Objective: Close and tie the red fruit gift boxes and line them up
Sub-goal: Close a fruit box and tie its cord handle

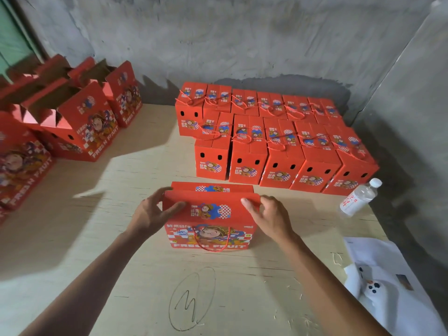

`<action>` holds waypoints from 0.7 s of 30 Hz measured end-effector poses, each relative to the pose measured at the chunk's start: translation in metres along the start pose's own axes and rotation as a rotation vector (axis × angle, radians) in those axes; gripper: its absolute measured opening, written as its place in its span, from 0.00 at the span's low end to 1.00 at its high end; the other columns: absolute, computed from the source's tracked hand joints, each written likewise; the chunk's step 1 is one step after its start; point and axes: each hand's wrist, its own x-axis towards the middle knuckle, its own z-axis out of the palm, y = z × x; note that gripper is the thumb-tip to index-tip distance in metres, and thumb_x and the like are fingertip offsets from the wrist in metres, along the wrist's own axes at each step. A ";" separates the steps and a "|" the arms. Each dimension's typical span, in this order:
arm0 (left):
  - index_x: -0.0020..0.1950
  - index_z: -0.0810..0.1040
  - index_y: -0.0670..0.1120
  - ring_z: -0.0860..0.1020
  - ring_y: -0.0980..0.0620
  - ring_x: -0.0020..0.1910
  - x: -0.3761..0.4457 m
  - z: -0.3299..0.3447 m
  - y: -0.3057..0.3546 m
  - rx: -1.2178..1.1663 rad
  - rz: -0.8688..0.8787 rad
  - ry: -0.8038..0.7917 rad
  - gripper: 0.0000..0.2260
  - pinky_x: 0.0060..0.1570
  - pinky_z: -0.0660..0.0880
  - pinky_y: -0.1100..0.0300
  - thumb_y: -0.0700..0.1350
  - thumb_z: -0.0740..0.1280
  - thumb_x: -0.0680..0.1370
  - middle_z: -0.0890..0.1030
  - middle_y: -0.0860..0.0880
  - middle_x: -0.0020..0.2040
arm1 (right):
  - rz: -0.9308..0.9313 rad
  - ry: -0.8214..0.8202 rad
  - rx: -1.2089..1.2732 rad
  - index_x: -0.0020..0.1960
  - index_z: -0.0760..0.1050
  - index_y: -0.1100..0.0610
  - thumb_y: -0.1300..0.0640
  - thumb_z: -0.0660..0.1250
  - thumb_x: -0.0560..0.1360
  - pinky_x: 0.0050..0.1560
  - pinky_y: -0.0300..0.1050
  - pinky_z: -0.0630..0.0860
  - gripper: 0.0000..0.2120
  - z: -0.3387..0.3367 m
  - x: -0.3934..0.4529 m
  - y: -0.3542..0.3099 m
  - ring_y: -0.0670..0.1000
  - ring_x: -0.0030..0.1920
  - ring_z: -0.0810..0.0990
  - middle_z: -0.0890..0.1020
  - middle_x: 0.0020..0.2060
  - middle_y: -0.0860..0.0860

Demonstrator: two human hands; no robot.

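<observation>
The open boxes (72, 122) at far left are cut off by the frame edge, and their insides cannot be made out. Whether the red gift box (209, 224) at near centre of the table (97, 238) is fully shut is unclear. The left hand (155, 209) pinches its top flap's left end; the right hand (266, 214) pinches the right end, thumbs on top. The tied boxes (266, 141) stand in rows beyond.

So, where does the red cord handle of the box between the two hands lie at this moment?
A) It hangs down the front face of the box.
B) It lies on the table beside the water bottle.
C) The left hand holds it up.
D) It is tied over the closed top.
A: the cord handle hangs in a loop down the printed front of the box, untied.
</observation>
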 end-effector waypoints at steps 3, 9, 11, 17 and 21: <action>0.77 0.63 0.50 0.82 0.47 0.57 0.022 0.015 0.018 0.166 -0.044 0.048 0.39 0.53 0.81 0.47 0.68 0.71 0.73 0.81 0.50 0.63 | 0.073 -0.100 -0.042 0.69 0.72 0.52 0.31 0.65 0.76 0.52 0.46 0.79 0.31 0.003 0.024 -0.009 0.50 0.58 0.82 0.81 0.61 0.47; 0.77 0.69 0.50 0.62 0.49 0.78 0.025 0.061 0.029 0.522 0.154 -0.015 0.25 0.79 0.52 0.49 0.60 0.57 0.84 0.67 0.49 0.79 | -0.181 -0.093 -0.171 0.69 0.77 0.55 0.47 0.67 0.81 0.71 0.47 0.69 0.20 0.039 0.031 -0.017 0.52 0.71 0.74 0.77 0.71 0.52; 0.80 0.64 0.53 0.55 0.52 0.81 0.017 0.074 0.022 0.566 0.169 -0.008 0.24 0.81 0.47 0.49 0.59 0.49 0.86 0.62 0.51 0.81 | -0.256 0.033 -0.195 0.64 0.82 0.55 0.53 0.69 0.81 0.70 0.53 0.72 0.14 0.056 0.022 -0.014 0.54 0.68 0.77 0.80 0.67 0.53; 0.70 0.76 0.50 0.71 0.47 0.72 0.019 0.078 0.012 0.580 0.299 0.126 0.17 0.73 0.63 0.47 0.54 0.57 0.85 0.76 0.50 0.71 | -0.300 0.231 -0.223 0.53 0.84 0.57 0.54 0.69 0.80 0.48 0.51 0.78 0.08 0.066 0.018 -0.011 0.54 0.49 0.79 0.83 0.49 0.51; 0.53 0.79 0.47 0.76 0.48 0.50 0.014 0.081 0.005 0.524 0.360 0.262 0.11 0.53 0.69 0.55 0.51 0.60 0.83 0.79 0.51 0.52 | -0.334 0.274 -0.228 0.48 0.83 0.59 0.55 0.68 0.80 0.42 0.50 0.77 0.09 0.066 0.017 -0.014 0.53 0.43 0.78 0.81 0.43 0.51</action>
